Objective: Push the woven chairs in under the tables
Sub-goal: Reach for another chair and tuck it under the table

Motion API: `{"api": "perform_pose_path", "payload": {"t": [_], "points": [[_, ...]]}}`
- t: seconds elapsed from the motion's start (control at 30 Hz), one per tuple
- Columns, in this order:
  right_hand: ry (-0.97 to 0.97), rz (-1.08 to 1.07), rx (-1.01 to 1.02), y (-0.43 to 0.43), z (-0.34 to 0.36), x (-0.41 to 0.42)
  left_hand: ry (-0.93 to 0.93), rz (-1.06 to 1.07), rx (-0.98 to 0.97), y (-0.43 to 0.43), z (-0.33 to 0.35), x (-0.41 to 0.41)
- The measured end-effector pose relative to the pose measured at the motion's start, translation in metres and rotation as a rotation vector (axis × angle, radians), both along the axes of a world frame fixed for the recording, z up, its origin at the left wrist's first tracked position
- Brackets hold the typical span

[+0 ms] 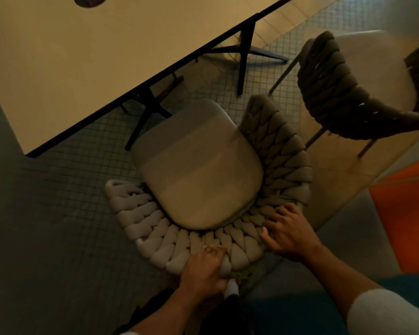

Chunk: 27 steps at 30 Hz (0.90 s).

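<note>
— Chair first: where does it stand?

— A beige chair with a thick woven rope backrest and a smooth padded seat cushion stands on the small-tiled grey floor, just beside the long pale tabletop with a dark edge. Only the front edge of the seat reaches near the tabletop's rim; most of the chair is out in the open, beside the black angled table legs.

— And the person's hands?

— Both rest on the curved back. The left hand is closed over the top of the weave at its rear, fingers curled and pressed together around a rope loop. The right hand lies flatter on the weave further right, its fingers spread and bent over the ropes, thumb pointing toward the other hand. A white ribbed sleeve covers the right upper arm.

— Anything else nearby?

— A second, darker woven chair with thin metal legs stands well apart at upper right, turned away from the tabletop. A round dark sticker shows on the tabletop's far edge.
</note>
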State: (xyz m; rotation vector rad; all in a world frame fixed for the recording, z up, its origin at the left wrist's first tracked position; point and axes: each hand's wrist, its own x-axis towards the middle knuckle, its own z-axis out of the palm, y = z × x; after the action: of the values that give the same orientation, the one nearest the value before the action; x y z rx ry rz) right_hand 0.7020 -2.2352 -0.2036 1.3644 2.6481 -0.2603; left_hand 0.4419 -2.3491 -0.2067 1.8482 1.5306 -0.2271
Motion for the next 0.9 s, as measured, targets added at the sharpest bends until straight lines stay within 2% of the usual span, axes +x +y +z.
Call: {"api": "perform_pose_path", "payload": {"t": [0.2,0.6,0.9], "points": [[0.005,0.018,0.033,0.03,-0.005,-0.014,0.023,0.077,0.052,0.024,0.001,-0.014],[-0.119,0.132,-0.008,0.1,0.0,-0.022,0.039,0.219,0.135,0.07,0.005,-0.001],[-0.045,0.125,-0.014,0.142,-0.001,-0.039,0.131,0.292,0.163,0.11,0.012,-0.006]]}}
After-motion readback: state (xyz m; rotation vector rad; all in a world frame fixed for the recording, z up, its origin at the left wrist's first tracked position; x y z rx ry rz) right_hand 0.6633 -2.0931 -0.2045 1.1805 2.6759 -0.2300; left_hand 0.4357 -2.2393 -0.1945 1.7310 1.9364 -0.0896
